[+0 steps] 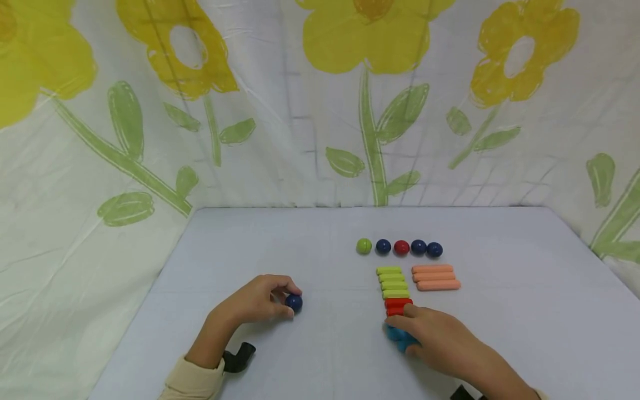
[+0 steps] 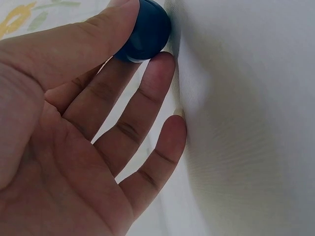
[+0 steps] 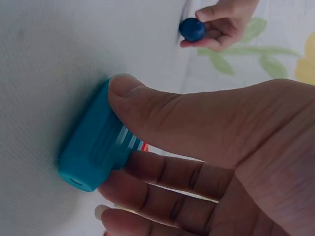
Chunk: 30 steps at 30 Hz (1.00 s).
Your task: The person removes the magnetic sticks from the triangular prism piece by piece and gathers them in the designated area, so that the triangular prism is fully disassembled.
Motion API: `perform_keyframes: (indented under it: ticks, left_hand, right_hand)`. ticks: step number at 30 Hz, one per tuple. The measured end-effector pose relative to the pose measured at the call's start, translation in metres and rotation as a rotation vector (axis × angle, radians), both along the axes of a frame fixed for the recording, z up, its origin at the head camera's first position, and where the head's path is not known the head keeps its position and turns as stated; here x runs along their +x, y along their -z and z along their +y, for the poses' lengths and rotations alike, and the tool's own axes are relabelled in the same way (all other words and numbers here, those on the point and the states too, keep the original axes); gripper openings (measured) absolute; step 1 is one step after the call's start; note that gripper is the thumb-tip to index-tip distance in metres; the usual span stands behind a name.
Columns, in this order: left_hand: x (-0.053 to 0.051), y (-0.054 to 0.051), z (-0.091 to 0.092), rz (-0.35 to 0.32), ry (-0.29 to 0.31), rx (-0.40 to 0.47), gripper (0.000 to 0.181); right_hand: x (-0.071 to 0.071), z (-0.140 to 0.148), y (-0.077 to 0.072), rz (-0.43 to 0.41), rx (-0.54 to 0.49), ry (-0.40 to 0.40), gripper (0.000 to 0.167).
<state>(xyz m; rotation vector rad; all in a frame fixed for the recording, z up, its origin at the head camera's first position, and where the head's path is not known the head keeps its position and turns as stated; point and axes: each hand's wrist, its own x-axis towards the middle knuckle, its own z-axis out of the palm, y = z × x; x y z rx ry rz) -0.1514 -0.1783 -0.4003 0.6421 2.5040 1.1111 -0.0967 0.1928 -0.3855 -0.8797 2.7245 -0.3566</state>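
Observation:
On the left of the white table, my left hand (image 1: 256, 301) pinches a dark blue ball (image 1: 294, 303) between thumb and fingertips. The left wrist view shows that ball (image 2: 147, 32) close to the table surface, the other fingers spread below it. Farther right, my right hand (image 1: 442, 337) grips a teal-blue plastic piece (image 3: 93, 142) with ridged sides, thumb on one side and fingers on the other. Part of the blue (image 1: 396, 333) shows under the fingers in the head view; how many pieces are there I cannot tell. Red sticks (image 1: 398, 303) lie directly beyond these fingers, partly covered.
Several lime-green sticks (image 1: 394, 286) continue the column beyond the red ones. Three orange sticks (image 1: 435, 276) lie to their right. Behind them is a row of balls: a green ball (image 1: 364, 246), a red ball (image 1: 401, 248) and three dark blue balls (image 1: 383, 246). A flowered curtain (image 1: 280, 139) hangs behind.

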Motion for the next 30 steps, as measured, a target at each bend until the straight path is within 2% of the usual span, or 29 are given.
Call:
perform_keyframes:
  ticks: [4,11,14,16,18,21,24,27,30]
  left_hand:
    - [0.000,0.000,0.000,0.001,0.001,0.003,0.028]
    - [0.001,-0.001,0.000,-0.008,0.002,0.011,0.028]
    - [0.001,-0.001,0.000,-0.013,0.033,0.022,0.029]
    - [0.000,-0.001,0.000,-0.026,0.073,0.039,0.034]
    - [0.000,0.000,0.001,-0.073,0.131,0.078,0.041]
    - [0.001,0.002,0.004,-0.184,0.190,0.155,0.057]
    - [0.002,0.002,0.007,-0.253,0.193,0.192,0.066]
    - [0.002,0.003,0.008,-0.240,0.177,0.182,0.064]
    - [0.002,0.004,0.008,-0.230,0.183,0.188,0.057]
  right_hand:
    - [-0.002,0.001,-0.001,-0.024,0.005,0.006,0.046]
    - [-0.002,0.005,-0.002,-0.012,-0.014,-0.002,0.046]
    - [-0.001,0.004,-0.003,0.023,-0.041,-0.029,0.045]
    - [0.000,0.002,-0.004,0.058,-0.074,-0.057,0.043]
    - [0.001,-0.001,-0.004,0.100,-0.113,-0.084,0.040]
    - [0.002,-0.007,-0.004,0.137,-0.156,-0.106,0.037]
    - [0.002,-0.016,-0.004,0.161,-0.175,-0.112,0.042]
    - [0.000,-0.030,-0.004,0.141,-0.158,-0.115,0.057]
    - [0.000,-0.045,-0.003,0.108,-0.136,-0.160,0.067]
